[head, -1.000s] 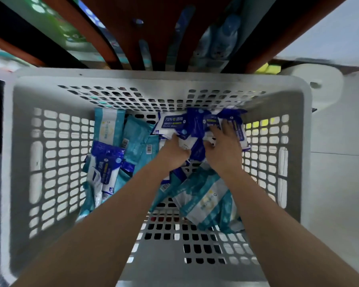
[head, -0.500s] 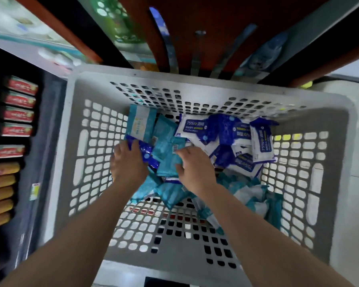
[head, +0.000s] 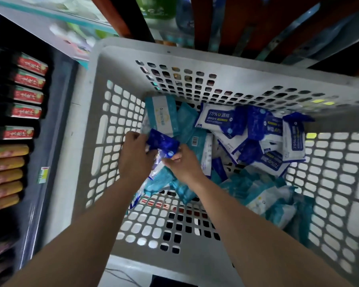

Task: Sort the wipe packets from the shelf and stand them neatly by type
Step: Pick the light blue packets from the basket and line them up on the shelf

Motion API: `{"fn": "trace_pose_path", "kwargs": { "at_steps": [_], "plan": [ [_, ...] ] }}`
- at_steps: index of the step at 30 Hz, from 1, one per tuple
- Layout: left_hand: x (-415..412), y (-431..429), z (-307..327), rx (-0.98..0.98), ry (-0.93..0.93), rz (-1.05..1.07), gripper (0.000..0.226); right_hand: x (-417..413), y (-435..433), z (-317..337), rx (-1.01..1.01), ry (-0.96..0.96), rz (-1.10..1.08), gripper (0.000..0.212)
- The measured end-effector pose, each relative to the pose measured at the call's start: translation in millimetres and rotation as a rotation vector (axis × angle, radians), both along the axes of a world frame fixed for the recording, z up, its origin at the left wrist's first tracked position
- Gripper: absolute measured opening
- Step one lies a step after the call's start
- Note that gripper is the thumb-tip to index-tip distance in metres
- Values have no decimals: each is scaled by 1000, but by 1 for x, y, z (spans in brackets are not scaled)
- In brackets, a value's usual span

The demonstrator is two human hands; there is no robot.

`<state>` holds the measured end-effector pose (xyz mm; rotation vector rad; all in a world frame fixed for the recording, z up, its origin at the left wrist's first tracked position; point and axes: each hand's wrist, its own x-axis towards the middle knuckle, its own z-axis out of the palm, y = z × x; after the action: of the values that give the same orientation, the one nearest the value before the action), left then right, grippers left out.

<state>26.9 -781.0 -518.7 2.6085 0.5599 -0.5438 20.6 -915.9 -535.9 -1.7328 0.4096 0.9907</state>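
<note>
Print on the dark blue glossy plastic wipe packet (head: pixel 163 141) was too blurred to read. Its ends were covered by the left hand (head: pixel 135 156) and right hand (head: pixel 184 164), both pinching it. The teal plastic wipe packets (head: pixel 160 181) lay partly hidden under both hands. The grey perforated plastic basket (head: pixel 95 83) was cut off at the right edge. The red shelf boxes (head: pixel 29 79) were smeared, labels unreadable.
</note>
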Motion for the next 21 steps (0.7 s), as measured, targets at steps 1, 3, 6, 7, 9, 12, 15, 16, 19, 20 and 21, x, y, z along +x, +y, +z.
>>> {"fn": "trace_pose_path", "kwargs": {
  "at_steps": [1,3,6,7,9,12,15,16,19,20,21],
  "plan": [
    [3,2,-1,-111,5,63,20,2,1,2,38,17,-104,27],
    [13,5,3,-399,51,310,22,10,1,6,18,-24,-169,16],
    [17,13,10,-354,201,208,52,20,-6,11,-69,-108,-227,9],
    [15,14,11,-239,332,6,52,22,-8,11,-90,-131,-228,9],
    [4,12,12,-102,581,-347,37,24,-12,11,-118,-184,-178,14],
    [-6,10,5,3,662,-472,50,21,-14,12,-135,-231,-144,16],
    [-3,8,-2,110,629,-532,63,16,-19,10,-183,-266,-134,15],
    [-3,6,-3,153,629,-558,74,15,-21,10,-191,-272,-135,15],
    [-10,-8,-3,338,542,-673,85,11,-25,10,-195,-278,-128,12],
    [-14,-12,-4,381,484,-694,76,10,-27,10,-196,-278,-122,12],
    [-15,-15,-5,400,434,-698,63,10,-29,11,-198,-279,-114,11]
  ]
}}
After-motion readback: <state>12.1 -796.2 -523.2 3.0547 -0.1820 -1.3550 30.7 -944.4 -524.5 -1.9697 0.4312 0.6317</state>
